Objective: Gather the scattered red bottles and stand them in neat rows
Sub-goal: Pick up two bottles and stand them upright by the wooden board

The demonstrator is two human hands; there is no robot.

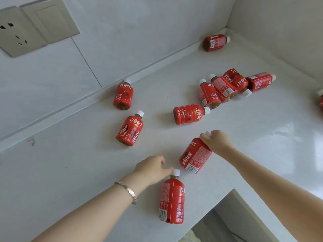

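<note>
Several red-labelled bottles with white caps lie scattered on a white counter (262,137). My right hand (216,142) grips the cap end of one bottle (195,156), which is tilted with its base on the counter. My left hand (152,169) is open, its thumb and fingertips beside the cap of the nearest bottle (172,198). Two bottles (123,96) (129,129) lie near the back wall. Another (189,114) lies on its side in the middle. A heap of bottles (225,86) is piled further right, and one bottle (215,42) sits in the far corner.
A wall socket (15,30) and a switch plate (50,20) are on the back wall at upper left. The counter's front edge (218,198) cuts in close to the nearest bottle. Part of another bottle (321,100) shows at the right border.
</note>
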